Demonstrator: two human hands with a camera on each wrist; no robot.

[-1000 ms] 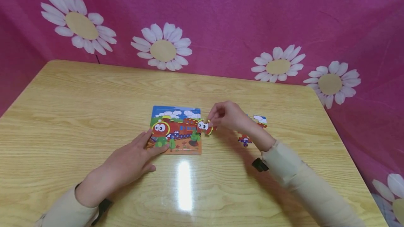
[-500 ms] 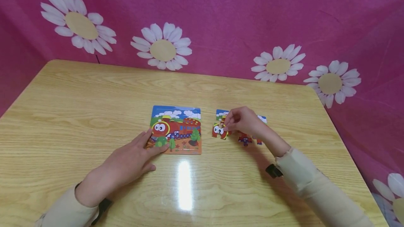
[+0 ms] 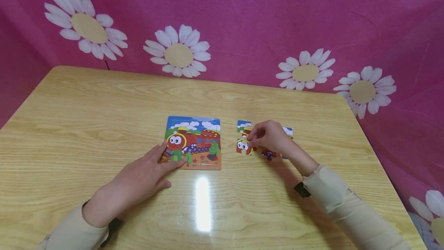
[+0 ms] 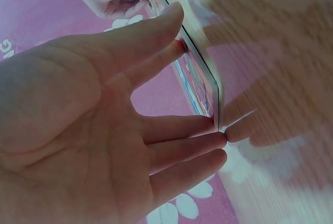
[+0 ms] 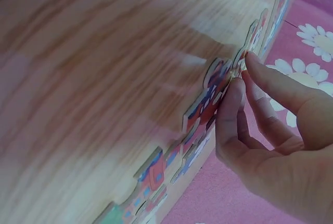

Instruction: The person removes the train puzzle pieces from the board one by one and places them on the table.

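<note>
A flat picture puzzle [image 3: 204, 147] with a red cartoon train lies on the table. My left hand [image 3: 140, 178] rests at its lower left corner, fingers spread and fairly straight; in the left wrist view the fingertips [image 4: 205, 125] meet the board's edge. To the right, my right hand [image 3: 268, 138] pinches a jigsaw piece [image 3: 244, 148] with two white cartoon eyes between thumb and fingers. That piece sits just below a sky-and-cloud piece [image 3: 244, 125], its edge right at it. Other loose pieces lie partly hidden under the right hand.
More jigsaw pieces show beyond the right hand, among them a cloud piece [image 3: 288, 131] and a red-and-blue piece [image 3: 268, 154]. In the right wrist view several pieces [image 5: 153, 174] lie in a row. A pink flowered cloth [image 3: 236, 22] hangs behind the wooden table [image 3: 114, 119].
My right hand has carried the eyes piece rightward, from the puzzle's right edge to the loose pieces, and straightened it below the sky piece. The left hand has stayed put.
</note>
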